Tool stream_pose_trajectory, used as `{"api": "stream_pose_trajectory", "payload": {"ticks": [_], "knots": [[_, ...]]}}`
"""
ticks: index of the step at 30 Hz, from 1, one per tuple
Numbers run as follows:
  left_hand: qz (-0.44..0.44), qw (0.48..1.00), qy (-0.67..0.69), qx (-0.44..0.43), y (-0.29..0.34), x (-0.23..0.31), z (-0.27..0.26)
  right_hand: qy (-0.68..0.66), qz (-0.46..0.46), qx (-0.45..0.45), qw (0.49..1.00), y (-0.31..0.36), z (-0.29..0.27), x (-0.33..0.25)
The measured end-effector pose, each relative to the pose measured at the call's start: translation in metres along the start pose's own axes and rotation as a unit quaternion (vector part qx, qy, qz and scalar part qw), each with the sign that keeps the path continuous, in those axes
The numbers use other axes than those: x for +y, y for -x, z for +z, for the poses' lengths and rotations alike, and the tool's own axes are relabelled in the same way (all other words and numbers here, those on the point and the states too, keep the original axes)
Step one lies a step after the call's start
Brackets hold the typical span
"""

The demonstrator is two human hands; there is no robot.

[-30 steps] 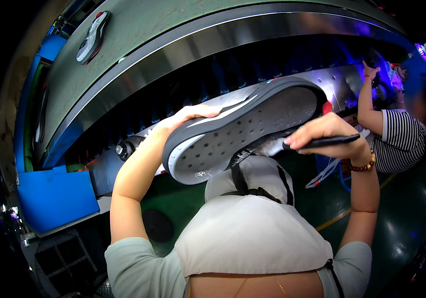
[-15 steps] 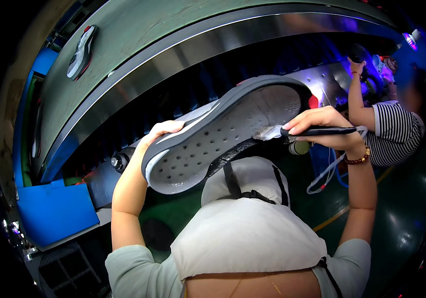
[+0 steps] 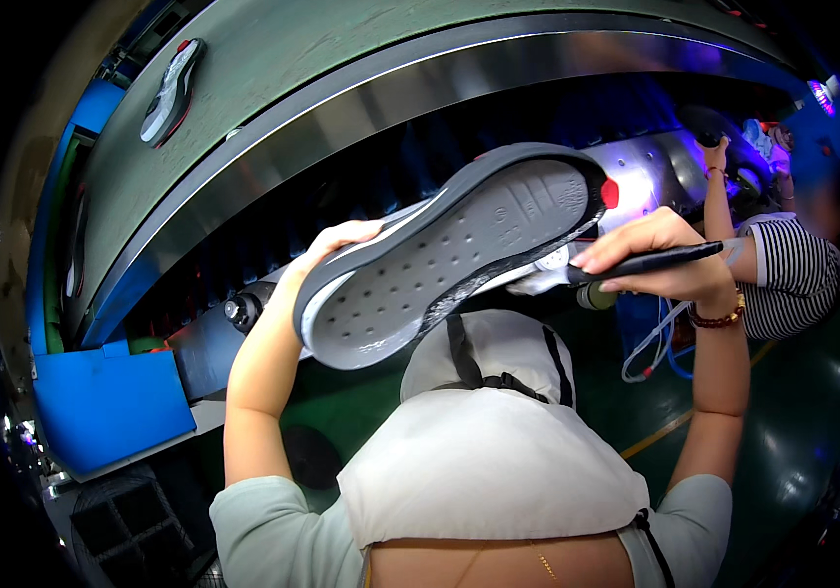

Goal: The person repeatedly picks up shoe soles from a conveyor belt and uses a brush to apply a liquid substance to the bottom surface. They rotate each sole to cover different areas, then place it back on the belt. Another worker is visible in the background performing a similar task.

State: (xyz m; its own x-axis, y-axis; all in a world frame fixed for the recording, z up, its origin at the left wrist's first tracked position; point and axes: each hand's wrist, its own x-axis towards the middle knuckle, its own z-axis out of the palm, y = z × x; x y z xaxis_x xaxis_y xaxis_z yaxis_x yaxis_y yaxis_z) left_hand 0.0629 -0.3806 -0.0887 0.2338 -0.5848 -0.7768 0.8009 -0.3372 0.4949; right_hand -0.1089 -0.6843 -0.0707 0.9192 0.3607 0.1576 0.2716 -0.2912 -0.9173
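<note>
While the left hand (image 3: 340, 241) clasps a sole (image 3: 454, 257), the right (image 3: 667, 232) (curled) pinches a brush (image 3: 641, 266).

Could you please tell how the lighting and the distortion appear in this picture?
Head view: fisheye bending bows the long metal rim; white glare on the metal shelf beyond the shoe sole; violet light at far right, near a lamp; black corners.

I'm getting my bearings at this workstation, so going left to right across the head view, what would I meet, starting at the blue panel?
Going by their middles: blue panel, dark round fitting, gray shoe sole, black-handled brush, striped shirt.
</note>
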Motion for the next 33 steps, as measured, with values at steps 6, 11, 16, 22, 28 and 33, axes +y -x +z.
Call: {"api": "stream_pose_trajectory", "payload": {"ticks": [6,11,16,22,28,33], "knots": [[-0.007,1.000,0.002,0.028,-0.010,-0.001,0.003,-0.007,-0.094,-0.059,0.994,-0.041,0.037,0.014],[0.004,0.999,0.012,0.033,-0.007,-0.007,-0.005,-0.052,-0.103,-0.050,0.992,-0.026,0.020,0.013],[0.016,1.000,0.012,0.018,-0.003,-0.004,-0.013,0.022,-0.057,-0.026,0.998,-0.009,0.025,0.022],[0.025,0.999,0.020,0.012,0.011,-0.009,-0.021,0.046,-0.041,0.046,0.997,0.010,0.020,0.011],[0.035,0.999,0.028,0.000,0.016,-0.006,-0.027,0.106,-0.008,-0.037,0.994,0.017,0.007,0.005],[0.052,0.998,0.032,-0.016,0.015,-0.003,-0.026,0.195,-0.032,0.022,0.980,0.016,-0.005,0.020]]}}
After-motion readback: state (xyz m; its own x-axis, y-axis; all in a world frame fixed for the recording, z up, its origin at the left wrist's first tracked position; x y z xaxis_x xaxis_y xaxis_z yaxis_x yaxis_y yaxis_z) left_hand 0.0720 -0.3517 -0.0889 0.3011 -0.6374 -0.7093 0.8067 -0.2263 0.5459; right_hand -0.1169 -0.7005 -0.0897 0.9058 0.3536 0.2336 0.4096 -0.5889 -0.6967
